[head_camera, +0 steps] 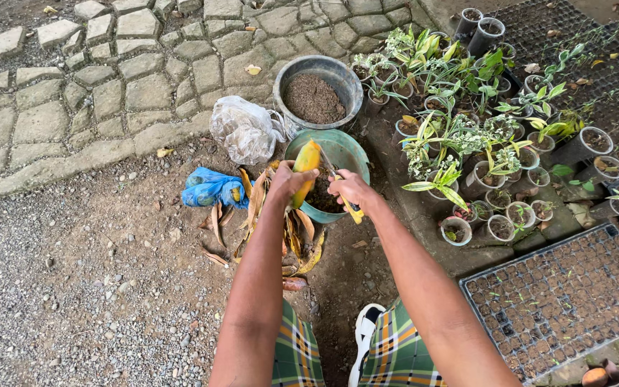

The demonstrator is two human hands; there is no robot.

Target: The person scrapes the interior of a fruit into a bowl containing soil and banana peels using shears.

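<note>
At the far left, grey paving stones (pixel 73 79) curve along the upper edge of the bare dirt ground (pixel 94 272). Further right, a crumpled blue plastic bag (pixel 209 188) lies on the dirt, with dry brown leaves (pixel 252 215) scattered just beside it, and a clear plastic bag (pixel 245 129) sits above them at the edge of the paving.

The left hand (pixel 289 183) is closed around a yellow-green leaf (pixel 306 163), fingers wrapped about its lower part, holding it upright over the near rim of a teal bucket (pixel 349 154) that holds dark soil. Just to the right, the right hand (pixel 351 190) has its fingers curled tight around a yellow-handled cutting tool (pixel 347 201), whose tip meets the leaf.

Behind the bucket stands a grey tub (pixel 318 92) filled with brown soil. To the right, many small pots of variegated plants (pixel 460 136) crowd together, and a black seedling tray (pixel 560 301) lies at the lower right corner.
</note>
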